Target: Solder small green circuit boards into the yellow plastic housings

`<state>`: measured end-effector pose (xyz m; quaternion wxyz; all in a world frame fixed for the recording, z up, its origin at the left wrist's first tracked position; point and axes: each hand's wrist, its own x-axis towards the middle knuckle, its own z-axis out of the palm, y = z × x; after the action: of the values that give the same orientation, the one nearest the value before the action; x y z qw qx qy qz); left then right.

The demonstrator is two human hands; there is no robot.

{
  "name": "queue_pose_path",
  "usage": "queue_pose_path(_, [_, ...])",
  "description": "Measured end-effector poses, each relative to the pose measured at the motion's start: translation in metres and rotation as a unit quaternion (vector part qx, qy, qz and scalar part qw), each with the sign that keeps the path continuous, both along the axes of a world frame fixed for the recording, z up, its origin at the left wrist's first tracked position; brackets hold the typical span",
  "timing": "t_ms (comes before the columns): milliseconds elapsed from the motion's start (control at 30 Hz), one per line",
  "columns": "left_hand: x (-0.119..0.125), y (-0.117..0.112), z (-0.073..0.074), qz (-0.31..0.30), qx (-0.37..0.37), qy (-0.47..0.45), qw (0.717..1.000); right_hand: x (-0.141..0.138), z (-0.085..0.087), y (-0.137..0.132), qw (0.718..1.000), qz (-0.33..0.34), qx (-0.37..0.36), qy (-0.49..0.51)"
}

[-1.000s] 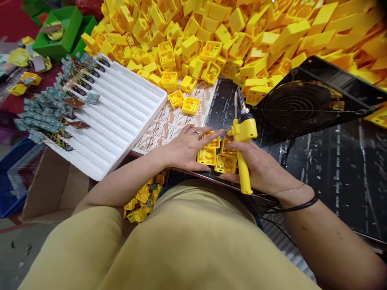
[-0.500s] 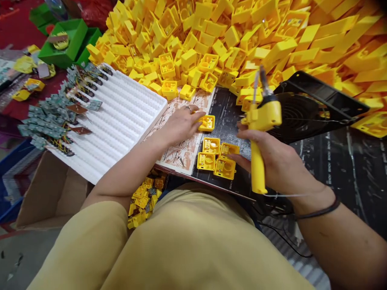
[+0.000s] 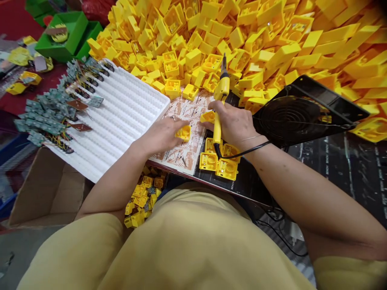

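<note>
My left hand (image 3: 165,135) is closed on a small open yellow plastic case (image 3: 185,133) over the patterned sheet. With my right hand (image 3: 234,121) I grip a yellow soldering gun (image 3: 223,88), its dark tip pointing up and away from me. Another yellow case (image 3: 208,117) lies by the right fingertips; whether they touch it I cannot tell. Just below the gun's handle, several open yellow cases (image 3: 226,169) sit grouped near the table edge, partly covered by the handle and its black cord (image 3: 244,153).
A large heap of yellow cases (image 3: 193,58) fills the back. On the left, a white ribbed foam board (image 3: 127,108) carries wired circuit boards (image 3: 51,108). A black fan (image 3: 290,117) stands right, green trays (image 3: 66,40) back left. A cardboard box (image 3: 45,193) is below left.
My left hand has moved left and toward me with a yellow case. My right hand has swung left with the soldering gun, bringing it above the grouped cases.
</note>
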<state>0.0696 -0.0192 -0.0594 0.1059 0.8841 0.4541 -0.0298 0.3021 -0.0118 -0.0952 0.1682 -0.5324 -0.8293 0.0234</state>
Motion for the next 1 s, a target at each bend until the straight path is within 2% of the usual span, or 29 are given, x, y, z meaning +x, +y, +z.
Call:
queue_pose_path(67, [-0.011,-0.016,0.004,-0.037,-0.034,0.000,0.999,-0.005,0.005,-0.001,1.000,-0.001,-0.003,-0.004])
queue_pose_path(133, [-0.019,-0.031,0.004,-0.064,-0.044,-0.008,0.997,-0.006,0.011,0.000,0.999,0.031,-0.015,-0.010])
queue_pose_path(300, [-0.029,-0.053,-0.005,-0.092,-0.007,-0.048,0.995,-0.006,0.016,0.007,0.990,0.118,-0.060,-0.038])
queue_pose_path(433, [-0.023,-0.058,-0.010,-0.090,0.007,-0.058,0.994,-0.022,0.016,0.007,0.990,0.085,-0.087,-0.071])
queue_pose_path(533, [-0.020,-0.062,-0.009,-0.098,0.014,-0.047,0.994,-0.040,0.022,-0.001,0.990,0.053,-0.089,-0.098])
queue_pose_path(633, [-0.022,-0.067,-0.010,-0.106,0.038,-0.062,0.992,-0.050,0.028,-0.013,0.988,0.055,-0.085,-0.120])
queue_pose_path(767, [-0.026,-0.066,-0.018,-0.123,0.055,-0.128,0.983,-0.038,0.026,-0.024,0.986,0.087,-0.058,-0.131])
queue_pose_path(867, [-0.021,-0.061,-0.027,-0.110,0.032,-0.161,0.980,-0.018,0.018,-0.027,0.988,0.108,-0.012,-0.109])
queue_pose_path(1000, [0.002,-0.052,-0.035,-0.062,-0.024,-0.117,0.991,0.002,0.006,-0.032,0.987,0.122,0.090,-0.046])
